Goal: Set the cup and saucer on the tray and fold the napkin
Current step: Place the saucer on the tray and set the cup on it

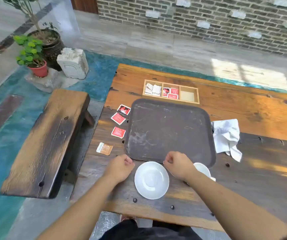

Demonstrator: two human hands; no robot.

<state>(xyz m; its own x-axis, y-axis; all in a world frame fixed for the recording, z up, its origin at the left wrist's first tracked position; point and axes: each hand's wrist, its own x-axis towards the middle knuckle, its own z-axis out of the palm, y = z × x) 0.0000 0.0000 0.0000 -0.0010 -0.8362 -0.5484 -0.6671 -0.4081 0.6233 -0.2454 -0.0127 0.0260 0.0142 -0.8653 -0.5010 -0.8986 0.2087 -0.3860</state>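
Note:
A white saucer (151, 180) lies on the wooden table (253, 111), just in front of a dark square tray (169, 130). A white cup (203, 168) stands to the saucer's right, partly hidden behind my right wrist. A crumpled white napkin (226, 135) lies unfolded against the tray's right edge. My left hand (120, 168) hovers at the saucer's left rim with fingers curled and nothing in it. At the saucer's upper right, my right hand (178, 164) is curled the same way and holds nothing. Neither hand clearly touches the saucer.
A wooden box (171, 91) with three compartments of sachets sits behind the tray. Red sachets (118, 118) and a brown one (104, 148) lie left of the tray. A wooden bench (47, 142) stands left of the table, with potted plants (33, 54) beyond it.

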